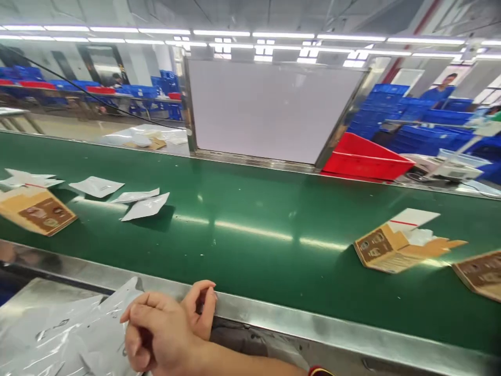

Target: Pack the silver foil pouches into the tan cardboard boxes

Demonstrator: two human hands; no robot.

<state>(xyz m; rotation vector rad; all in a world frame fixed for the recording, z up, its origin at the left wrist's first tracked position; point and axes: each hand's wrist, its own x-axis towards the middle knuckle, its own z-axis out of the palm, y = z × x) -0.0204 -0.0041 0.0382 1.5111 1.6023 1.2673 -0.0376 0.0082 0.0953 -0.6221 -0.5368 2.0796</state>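
Note:
My right hand (160, 329) reaches in from the lower right, its fingers curled inward, and no object shows in it. Just behind it, by the metal edge of the belt, is my left hand (201, 308). Its thumb and finger bend toward each other, almost meeting at the tips, with nothing visible between them; the forearm is hidden behind my right hand. Silvery-white pouches (58, 329) lie in a pile at the lower left, right beside my right hand.
A green conveyor belt (250, 230) runs across. Opened brown cartons (49, 214) and flat white pouches (144, 206) lie on its left; another open carton (385, 248) is on its right. Behind stand a white panel (270, 109), a red bin (368, 159) and a person (438, 93).

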